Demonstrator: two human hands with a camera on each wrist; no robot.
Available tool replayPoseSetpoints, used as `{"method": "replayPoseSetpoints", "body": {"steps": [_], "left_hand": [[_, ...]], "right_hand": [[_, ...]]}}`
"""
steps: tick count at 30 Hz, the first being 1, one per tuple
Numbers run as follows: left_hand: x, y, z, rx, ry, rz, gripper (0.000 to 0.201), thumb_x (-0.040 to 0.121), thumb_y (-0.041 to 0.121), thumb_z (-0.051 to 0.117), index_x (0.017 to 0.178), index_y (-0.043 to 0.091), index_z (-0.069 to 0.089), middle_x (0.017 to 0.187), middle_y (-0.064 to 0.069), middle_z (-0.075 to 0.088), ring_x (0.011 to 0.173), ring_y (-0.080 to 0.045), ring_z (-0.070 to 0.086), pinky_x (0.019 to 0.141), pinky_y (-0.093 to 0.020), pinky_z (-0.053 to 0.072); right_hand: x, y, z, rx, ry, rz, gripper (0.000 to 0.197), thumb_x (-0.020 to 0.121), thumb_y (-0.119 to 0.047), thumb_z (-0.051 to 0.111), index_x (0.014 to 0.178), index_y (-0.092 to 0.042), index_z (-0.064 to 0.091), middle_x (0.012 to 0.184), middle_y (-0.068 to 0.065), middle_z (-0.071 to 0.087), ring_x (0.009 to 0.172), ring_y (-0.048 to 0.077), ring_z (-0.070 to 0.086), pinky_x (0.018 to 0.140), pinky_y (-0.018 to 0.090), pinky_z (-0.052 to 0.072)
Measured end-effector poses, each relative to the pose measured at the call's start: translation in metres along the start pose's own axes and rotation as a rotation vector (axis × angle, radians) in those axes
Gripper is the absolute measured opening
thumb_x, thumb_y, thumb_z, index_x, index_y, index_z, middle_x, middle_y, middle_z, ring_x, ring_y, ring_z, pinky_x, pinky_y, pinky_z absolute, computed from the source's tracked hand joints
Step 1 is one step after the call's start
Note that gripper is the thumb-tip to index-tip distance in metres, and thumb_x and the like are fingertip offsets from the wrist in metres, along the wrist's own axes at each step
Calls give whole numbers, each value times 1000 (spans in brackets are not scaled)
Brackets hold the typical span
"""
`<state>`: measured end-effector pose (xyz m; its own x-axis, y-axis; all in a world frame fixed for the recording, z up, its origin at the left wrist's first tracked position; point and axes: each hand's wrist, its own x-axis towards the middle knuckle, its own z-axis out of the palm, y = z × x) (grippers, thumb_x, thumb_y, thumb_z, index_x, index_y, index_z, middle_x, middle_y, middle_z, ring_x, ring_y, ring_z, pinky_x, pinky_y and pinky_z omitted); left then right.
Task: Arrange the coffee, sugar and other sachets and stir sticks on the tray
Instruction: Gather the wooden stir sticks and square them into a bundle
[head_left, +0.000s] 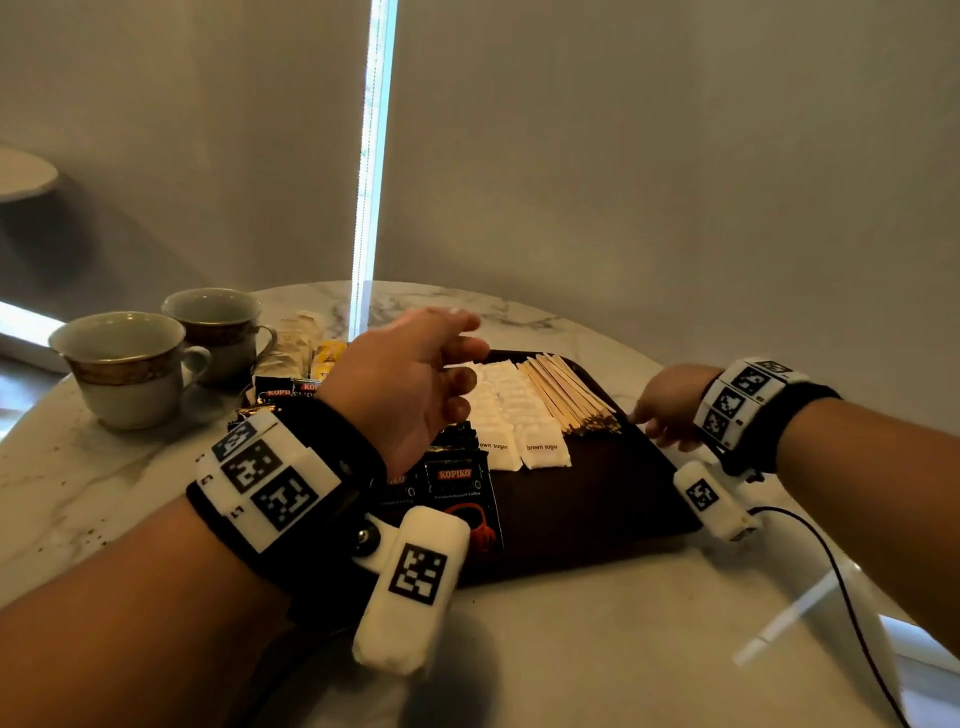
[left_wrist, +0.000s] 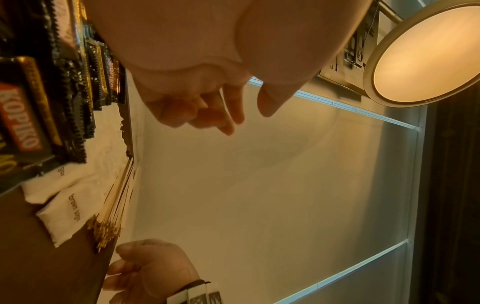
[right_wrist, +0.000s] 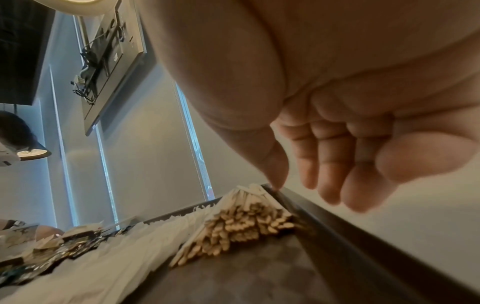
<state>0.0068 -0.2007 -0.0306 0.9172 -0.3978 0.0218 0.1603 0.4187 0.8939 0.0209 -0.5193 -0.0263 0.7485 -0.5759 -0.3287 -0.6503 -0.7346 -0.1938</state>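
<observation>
A dark brown tray (head_left: 613, 499) lies on the marble table. On it sit rows of black Kopiko coffee sachets (head_left: 457, 480), white brown sugar sachets (head_left: 511, 415) and a bundle of wooden stir sticks (head_left: 569, 397). My left hand (head_left: 415, 374) hovers above the coffee and sugar rows, fingers relaxed and holding nothing. My right hand (head_left: 670, 410) is at the tray's right rim beside the stir sticks (right_wrist: 241, 224), fingers loose and empty, thumb tip near the rim (right_wrist: 311, 211). From the left wrist the Kopiko sachets (left_wrist: 23, 117), sugar sachets (left_wrist: 70, 209) and sticks (left_wrist: 114, 207) show.
Two ceramic cups (head_left: 130, 364) (head_left: 221, 330) stand at the table's back left. Beige and yellow sachets (head_left: 306, 345) lie behind the tray near the cups. A black cable (head_left: 841, 587) trails from my right wrist over the table's right edge. Grey curtains hang behind the table.
</observation>
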Motion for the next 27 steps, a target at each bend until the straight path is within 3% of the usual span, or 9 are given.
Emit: {"method": "replayPoseSetpoints", "body": {"steps": [3,5,8,13,16,18,22,25,27], "left_hand": [[-12,-4,8,55,-138,-106,14,97,21,56,101,10,65,76,-3,62,57,-13,51,51,-27,39],[-17,-8,14,117,-203,-166,13,98,20,56,100,10,64,77,-4,62,57,-14,53,52,-27,40],[-22,-14,19,171,-276,-241,13,99,18,54,103,9,63,79,-6,63,61,-16,55,55,-28,41],[-30,-20,23,215,-373,-366,17,94,18,61,108,7,63,84,-9,66,66,-19,60,59,-30,45],[-32,-24,24,242,-422,-421,38,76,23,68,110,5,63,91,-14,68,74,-25,66,63,-33,53],[-31,-28,25,277,-429,-453,40,76,22,66,111,3,62,96,-18,67,82,-29,67,73,-38,55],[-26,-36,21,370,-427,-521,35,93,23,63,122,3,61,110,-18,68,98,-31,67,96,-44,52],[-21,-39,16,399,-428,-566,37,97,25,59,128,5,60,123,-20,64,110,-31,65,106,-43,48],[-16,-39,14,429,-396,-580,29,101,26,52,124,10,61,135,-22,58,124,-33,58,113,-42,42]], "right_hand": [[-13,16,6,-82,-110,-45,24,90,-28,70,105,-9,68,96,11,72,79,26,72,68,40,62],[-19,22,11,-130,-126,-85,22,90,-25,71,109,-14,68,103,11,71,89,29,72,74,42,63],[-20,25,17,-229,-77,-113,15,93,-26,67,106,-18,68,97,5,70,84,23,70,63,32,59],[-13,37,14,-320,-17,-94,19,91,-35,68,99,-18,71,95,2,71,87,19,67,75,32,54],[-3,52,10,-366,23,-28,25,90,-43,66,84,-20,70,84,-1,69,80,15,64,81,33,52],[3,64,6,-425,44,13,35,90,-50,63,74,-19,64,75,-4,66,73,13,62,84,33,53],[12,84,-2,-327,47,110,28,89,-41,68,82,-13,67,75,0,69,67,14,65,66,30,54],[12,88,-7,-338,51,139,30,88,-41,68,89,-12,67,75,0,66,65,13,62,71,29,53],[5,82,-8,-269,52,128,16,90,-26,68,83,-12,63,75,4,64,61,16,60,57,28,52]]}}
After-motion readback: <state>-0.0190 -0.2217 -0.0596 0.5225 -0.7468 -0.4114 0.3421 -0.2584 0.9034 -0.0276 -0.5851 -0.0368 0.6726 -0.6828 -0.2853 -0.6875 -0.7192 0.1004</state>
